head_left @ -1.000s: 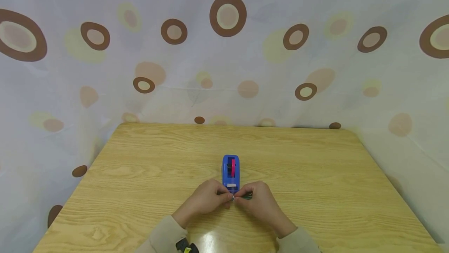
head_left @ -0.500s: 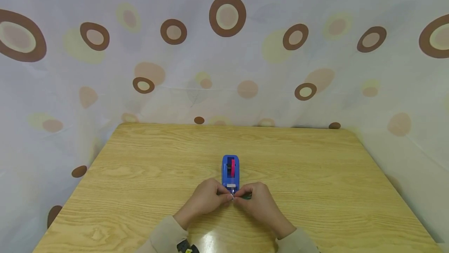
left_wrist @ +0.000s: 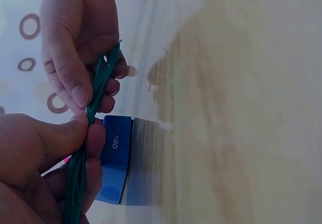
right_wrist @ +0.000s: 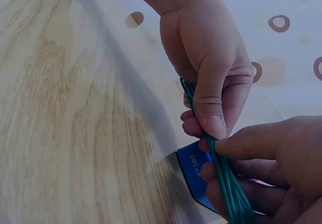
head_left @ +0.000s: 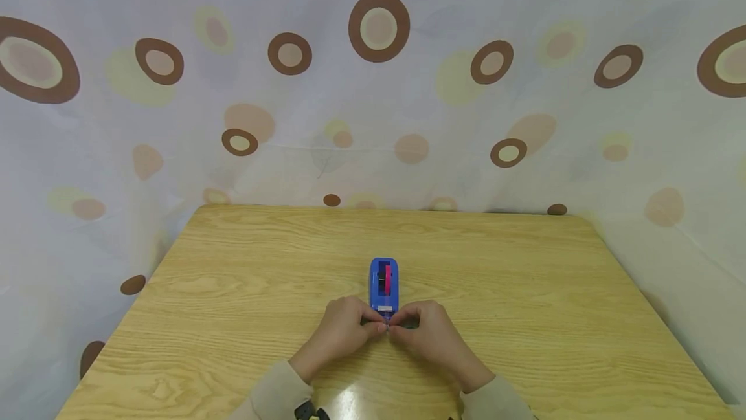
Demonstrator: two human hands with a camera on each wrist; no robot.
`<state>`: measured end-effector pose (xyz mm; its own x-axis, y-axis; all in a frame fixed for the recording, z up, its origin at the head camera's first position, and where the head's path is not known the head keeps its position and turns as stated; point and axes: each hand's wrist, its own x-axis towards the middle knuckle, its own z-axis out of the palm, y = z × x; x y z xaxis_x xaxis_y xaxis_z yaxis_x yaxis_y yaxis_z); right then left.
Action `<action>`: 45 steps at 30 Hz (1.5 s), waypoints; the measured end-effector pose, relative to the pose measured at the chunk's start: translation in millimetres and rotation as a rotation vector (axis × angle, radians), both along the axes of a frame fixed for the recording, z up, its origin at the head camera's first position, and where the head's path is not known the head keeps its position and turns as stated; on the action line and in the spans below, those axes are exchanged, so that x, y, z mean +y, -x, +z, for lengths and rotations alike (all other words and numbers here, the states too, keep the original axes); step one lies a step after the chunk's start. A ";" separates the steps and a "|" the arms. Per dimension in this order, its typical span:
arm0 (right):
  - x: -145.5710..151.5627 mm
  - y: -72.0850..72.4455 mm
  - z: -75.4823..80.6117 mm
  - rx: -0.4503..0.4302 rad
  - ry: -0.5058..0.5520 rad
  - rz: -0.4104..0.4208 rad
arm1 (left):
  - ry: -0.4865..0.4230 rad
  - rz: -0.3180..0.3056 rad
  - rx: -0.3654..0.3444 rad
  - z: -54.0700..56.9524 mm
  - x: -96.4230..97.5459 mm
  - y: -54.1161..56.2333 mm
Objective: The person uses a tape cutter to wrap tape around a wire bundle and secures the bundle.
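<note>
A bundle of thin green wire (left_wrist: 75, 183), gathered lengthwise, runs through both hands. My left hand (head_left: 344, 329) pinches it near its middle between thumb and fingers. Right beside that grip, my right hand (head_left: 431, 336) also pinches the bundle, with the two thumb tips nearly meeting. Strands stick out past both hands in the right wrist view, where the green wire (right_wrist: 229, 189) fans slightly. Just beyond the fingertips stands a blue tape dispenser (head_left: 384, 300) with a pink core. Its front end lies close behind the fingers, which partly cover it.
The wood-grain table (head_left: 495, 265) spreads out around the hands. A white curtain (head_left: 373, 103) with brown and beige circles hangs behind and along the sides. A dark wrist strap (head_left: 305, 410) shows at the left sleeve.
Both hands stay at the dispenser's front with only small finger shifts. The bright glint between the fingertips has faded, and less green wire shows beside the right fingers.
</note>
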<state>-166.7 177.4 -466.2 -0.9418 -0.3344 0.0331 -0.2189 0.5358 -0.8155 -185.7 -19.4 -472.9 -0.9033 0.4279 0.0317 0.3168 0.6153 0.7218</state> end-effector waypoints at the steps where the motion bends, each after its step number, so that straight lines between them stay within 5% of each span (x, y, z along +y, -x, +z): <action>1: 0.1 0.3 0.0 -0.002 -0.002 0.002 | 0.003 0.000 0.007 -0.1 0.1 0.1; 22: -1.6 -0.7 -6.0 0.000 0.025 -0.044 | 0.027 0.014 0.016 1.8 -0.2 -0.6; 30: -4.3 -2.9 -5.1 0.033 -0.007 -0.054 | 0.012 -0.031 -0.056 3.9 -3.0 1.0; 45: -5.5 -6.4 -8.3 0.165 -0.031 -0.063 | 0.053 -0.100 -0.072 9.8 -4.1 2.7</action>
